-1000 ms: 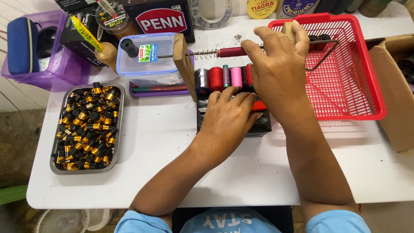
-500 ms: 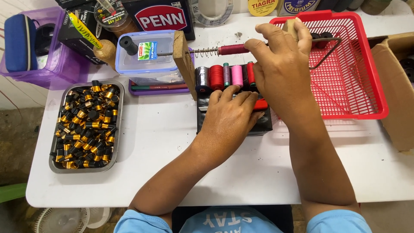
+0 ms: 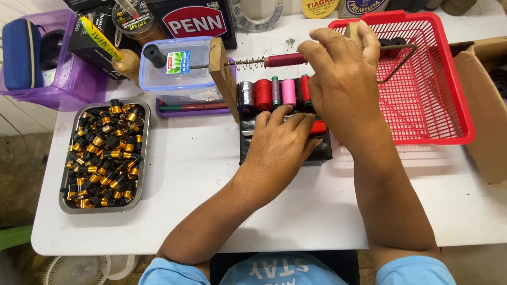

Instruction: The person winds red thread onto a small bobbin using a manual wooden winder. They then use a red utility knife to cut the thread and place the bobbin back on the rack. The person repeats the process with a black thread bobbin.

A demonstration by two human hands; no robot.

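Right hand [image 3: 343, 74] raised over the wrapping jig, fingers curled round a dark red wrapped piece [image 3: 285, 59] on the spindle, thumb and forefinger pinching at its right end, likely to steady or turn it. Spring [image 3: 247, 64] threaded on the same rod, hard against a wooden upright [image 3: 222, 74]. Left hand [image 3: 282, 145] flat, palm down, fingers together on the black base block [image 3: 322, 153]; pressing rather than gripping, seemingly to keep the jig from shifting. Thread spools [image 3: 274, 93] in a row just beyond the left fingertips: black, red, teal, pink, red. Bent wire crank [image 3: 396, 63] reaching out over a red mesh basket [image 3: 422, 79]. Metal tray [image 3: 66, 206] of black-and-gold ferrules to the left, well apart. Clear lidded tub [image 3: 179, 66], purple bin [image 3: 79, 84], cardboard box [image 3: 483, 105] around the edges. White plastic table [image 3: 211, 174]; bare concrete floor below left.
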